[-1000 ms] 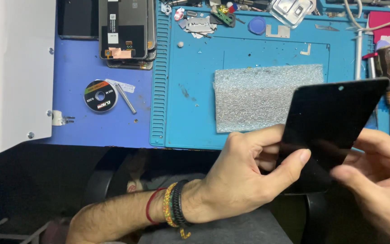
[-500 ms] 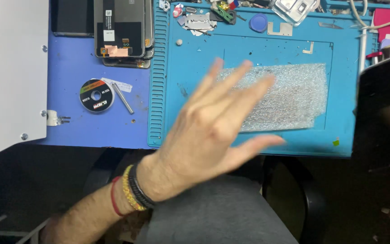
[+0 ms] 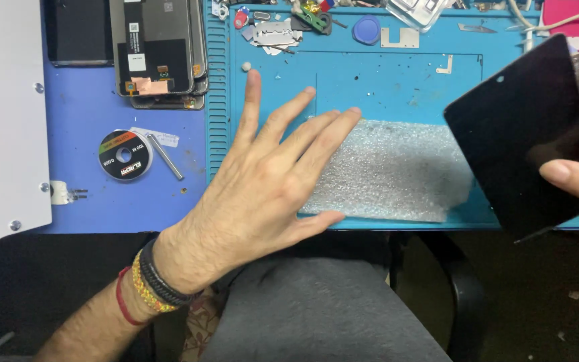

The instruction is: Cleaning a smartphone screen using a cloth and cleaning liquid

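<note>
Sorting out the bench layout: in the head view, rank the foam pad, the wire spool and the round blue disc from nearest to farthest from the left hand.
From the left hand:
1. Foam pad, under its fingertips, just right.
2. Wire spool, to its left on the purple mat.
3. Round blue disc, up at the far edge of the blue mat.

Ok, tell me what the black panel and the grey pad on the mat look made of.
Black panel: likely glass, smooth and glossy, with thin rigid edges and a small hole near the top.
Grey pad: seems to be foam or bubble wrap, with a dull, pebbled, silvery surface.
</note>
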